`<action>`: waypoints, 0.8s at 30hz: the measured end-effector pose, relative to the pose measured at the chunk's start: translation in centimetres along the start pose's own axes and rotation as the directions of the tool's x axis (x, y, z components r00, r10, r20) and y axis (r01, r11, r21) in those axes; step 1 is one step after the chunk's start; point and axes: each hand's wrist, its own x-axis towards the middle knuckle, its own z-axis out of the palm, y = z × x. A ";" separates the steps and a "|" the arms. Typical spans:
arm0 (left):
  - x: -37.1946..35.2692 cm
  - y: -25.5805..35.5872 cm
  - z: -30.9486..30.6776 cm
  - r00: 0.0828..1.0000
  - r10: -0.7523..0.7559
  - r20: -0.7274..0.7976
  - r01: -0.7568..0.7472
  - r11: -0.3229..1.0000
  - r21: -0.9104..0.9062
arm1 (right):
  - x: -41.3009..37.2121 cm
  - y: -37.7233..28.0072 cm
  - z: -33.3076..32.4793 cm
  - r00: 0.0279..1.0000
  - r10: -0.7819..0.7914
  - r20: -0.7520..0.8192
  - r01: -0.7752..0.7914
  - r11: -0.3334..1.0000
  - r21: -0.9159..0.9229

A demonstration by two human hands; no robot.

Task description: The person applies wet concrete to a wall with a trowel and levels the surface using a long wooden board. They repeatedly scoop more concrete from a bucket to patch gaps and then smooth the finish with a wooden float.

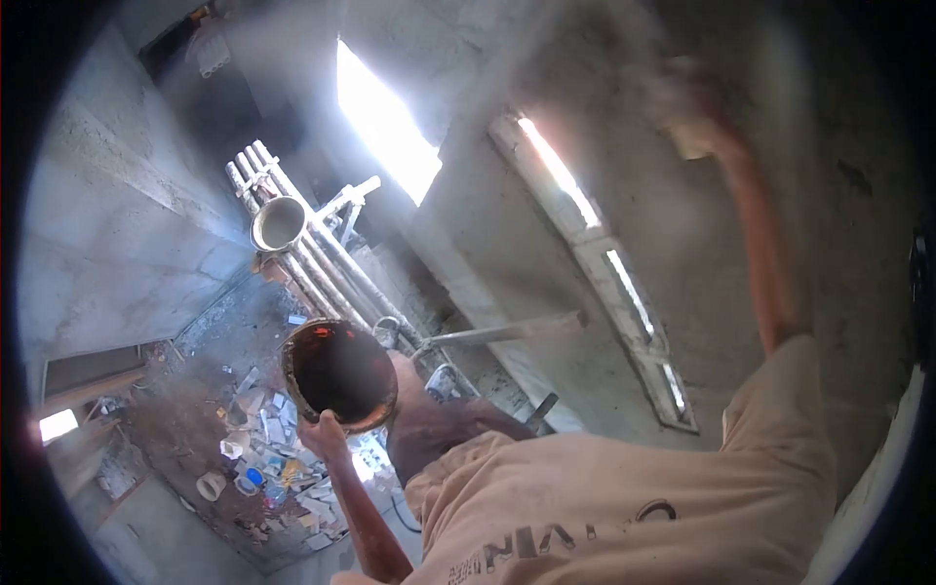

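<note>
Left hand (325, 434) is low, left of centre, fingers (314, 425) curled tight onto the lower rim of a round pan (339, 373). The pan is held up in the air and tilted so its dark rusty inside faces the camera; what's in it can't be made out. It's well above the floor (210, 429), which lies far below, littered with rubble, broken tiles and small containers. Right hand (694, 109) is raised high at upper right against the grey wall (585, 409) and is heavily motion-blurred. A pale flat piece (694, 146) shows just under it, touching or in the hand. Cannot tell how the fingers of that hand are set or how firm the hold is. The two hands are well apart. Beige shirt (624, 507) with dark lettering fills the bottom right. Behind the pan are scaffold pipes (322, 258) running diagonally, with a second pan (279, 222) resting on top of them. A bar (507, 332) sticks out from the pipes toward the wall. There's a bright opening (385, 122) at top centre and a long narrow slot (609, 268) in the wall, lit from outside.
</note>
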 end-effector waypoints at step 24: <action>-8.1 14.1 12.0 0.940 0.114 0.323 -0.093 0.993 -0.078 | -31.4 -7.4 30.5 0.826 0.216 0.520 -0.317 0.942 0.111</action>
